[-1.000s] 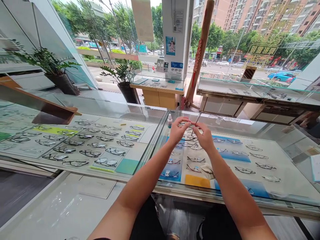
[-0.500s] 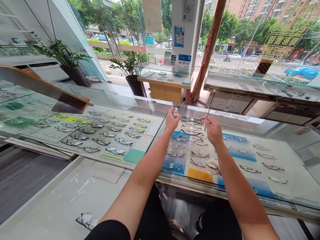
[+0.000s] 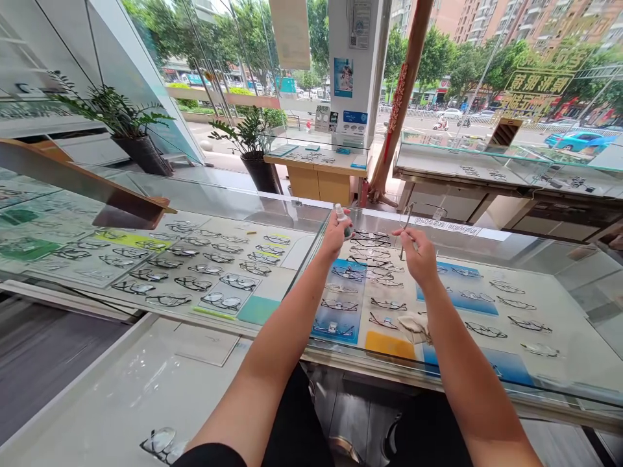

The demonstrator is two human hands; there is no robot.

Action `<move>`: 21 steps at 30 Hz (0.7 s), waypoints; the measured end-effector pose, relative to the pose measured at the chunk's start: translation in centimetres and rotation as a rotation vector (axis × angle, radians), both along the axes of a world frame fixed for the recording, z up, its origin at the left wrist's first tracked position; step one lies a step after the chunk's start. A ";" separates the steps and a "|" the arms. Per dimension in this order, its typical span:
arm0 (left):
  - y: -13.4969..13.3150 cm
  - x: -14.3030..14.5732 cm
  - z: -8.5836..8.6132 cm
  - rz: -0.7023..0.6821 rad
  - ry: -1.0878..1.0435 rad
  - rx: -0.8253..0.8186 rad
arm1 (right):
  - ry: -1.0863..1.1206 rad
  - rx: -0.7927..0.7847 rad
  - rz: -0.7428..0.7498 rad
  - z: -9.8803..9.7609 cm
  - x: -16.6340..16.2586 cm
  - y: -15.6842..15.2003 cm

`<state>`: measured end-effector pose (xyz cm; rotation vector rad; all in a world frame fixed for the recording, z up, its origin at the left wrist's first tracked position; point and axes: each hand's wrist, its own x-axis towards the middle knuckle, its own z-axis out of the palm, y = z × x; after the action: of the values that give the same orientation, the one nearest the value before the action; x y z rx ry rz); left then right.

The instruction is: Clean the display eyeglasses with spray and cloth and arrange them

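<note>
My left hand (image 3: 333, 235) is wrapped round a small spray bottle (image 3: 339, 213) with a white top, held upright above the glass display case (image 3: 549, 259). To its right, my right hand (image 3: 419, 253) pinches a pair of thin-rimmed eyeglasses (image 3: 428, 206). The lenses are turned away and partly merge with the background behind them. A gap separates the bottle from the eyeglasses. On the glass below my right forearm lies a crumpled beige cloth (image 3: 415, 327).
Rows of eyeglass frames (image 3: 192, 283) fill the case on both sides. A curved wooden piece (image 3: 87, 175) stands on the left counter. Another pair of glasses (image 3: 163, 441) lies on the white counter at lower left. Beyond are potted plants (image 3: 253, 149) and a wooden post (image 3: 403, 97).
The spray bottle has been raised slightly and more of it shows in my left hand. My right hand keeps hold of the eyeglasses, nearly in place. The view has shifted a little.
</note>
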<state>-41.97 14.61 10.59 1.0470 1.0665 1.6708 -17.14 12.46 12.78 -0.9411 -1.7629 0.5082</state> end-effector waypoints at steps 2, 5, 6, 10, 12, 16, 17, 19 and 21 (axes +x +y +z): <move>-1.4 0.6 1.5 -0.156 -0.155 0.020 | 0.029 -0.021 0.017 0.4 -0.1 -0.3; -3.0 1.2 2.9 -0.395 -0.307 0.040 | 0.076 -0.065 0.063 1.0 -0.3 -0.8; -3.4 1.3 3.2 -0.475 -0.329 0.035 | 0.088 -0.081 0.085 1.1 -0.3 -1.0; -4.2 1.8 3.7 -0.678 -0.302 -0.031 | 0.107 -0.140 0.188 1.4 -0.6 -1.4; -4.4 2.1 3.8 -0.695 -0.275 -0.043 | 0.114 -0.171 0.231 1.4 -0.9 -1.6; -4.3 3.1 3.4 -0.497 -0.152 -0.047 | 0.140 -0.241 0.317 1.1 -1.5 -1.9; -4.2 3.4 3.2 -0.413 -0.096 -0.042 | 0.152 -0.260 0.339 1.1 -1.7 -2.0; -3.9 3.8 2.7 -0.267 0.026 -0.009 | 0.183 -0.296 0.381 0.9 -2.0 -2.1; -3.8 4.0 2.3 -0.191 0.125 0.031 | 0.210 -0.327 0.417 0.7 -2.2 -2.2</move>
<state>-37.94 10.85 12.85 1.2466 0.9889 1.4885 -19.39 10.30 13.46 -0.7028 -1.7132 1.1488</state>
